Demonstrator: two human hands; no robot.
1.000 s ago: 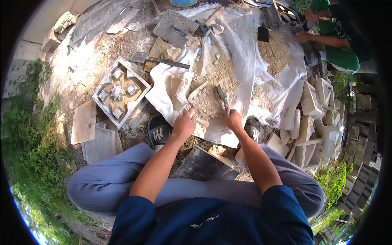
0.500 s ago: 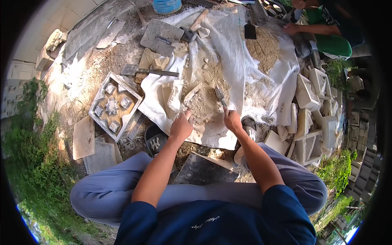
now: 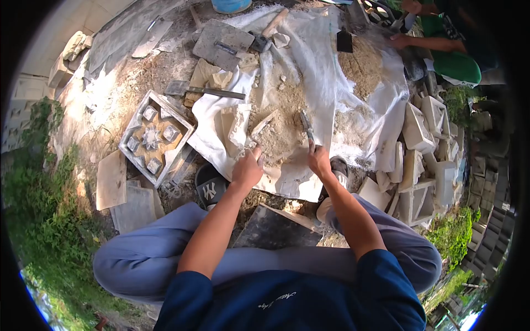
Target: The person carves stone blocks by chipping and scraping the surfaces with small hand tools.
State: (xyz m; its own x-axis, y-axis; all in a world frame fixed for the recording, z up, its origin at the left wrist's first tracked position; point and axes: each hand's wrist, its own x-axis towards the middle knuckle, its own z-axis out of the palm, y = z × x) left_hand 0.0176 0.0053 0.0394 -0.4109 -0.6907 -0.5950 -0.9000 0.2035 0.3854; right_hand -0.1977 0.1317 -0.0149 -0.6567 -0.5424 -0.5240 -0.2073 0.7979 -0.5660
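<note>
My right hand (image 3: 319,160) is wrapped round the handle of a small trowel (image 3: 307,126), whose blade points away from me over crumbly sand-coloured material (image 3: 281,140). My left hand (image 3: 248,167) is closed at the near left edge of that material, thumb up; whatever it grips is too small to make out. Just beyond it lies a pale broken slab piece (image 3: 264,122), with a larger pale block (image 3: 238,126) to its left. All this rests on a white sheet (image 3: 292,186) in front of my feet.
A framed mould with star shapes (image 3: 156,138) lies left. Beyond are a long-handled tool (image 3: 215,92), a float (image 3: 223,44) and a hammer (image 3: 268,33). Pale hollow blocks (image 3: 418,129) are piled right. A dark board (image 3: 276,229) lies between my legs. Another person's hand (image 3: 400,41) shows top right.
The trowel has swung from pointing up-left to nearly straight away from me, and my right hand has shifted slightly. My left hand stays beside the material. The view has also shifted.
</note>
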